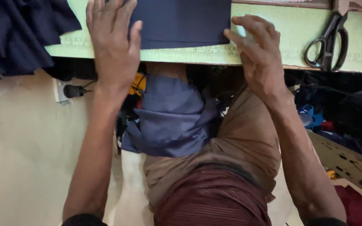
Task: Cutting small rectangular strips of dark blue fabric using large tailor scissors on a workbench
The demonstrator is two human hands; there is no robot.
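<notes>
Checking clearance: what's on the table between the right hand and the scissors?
Nothing. In the head view, only bare green table lies between the right hand and the black scissors. The navy cloth is on the hand's other side.

Cramped workroom under a pale green worktop

A cream plastered wall (17,159) carries a white socket with a black plug (65,91); the green-covered wooden table (290,35) spans the top.
</notes>
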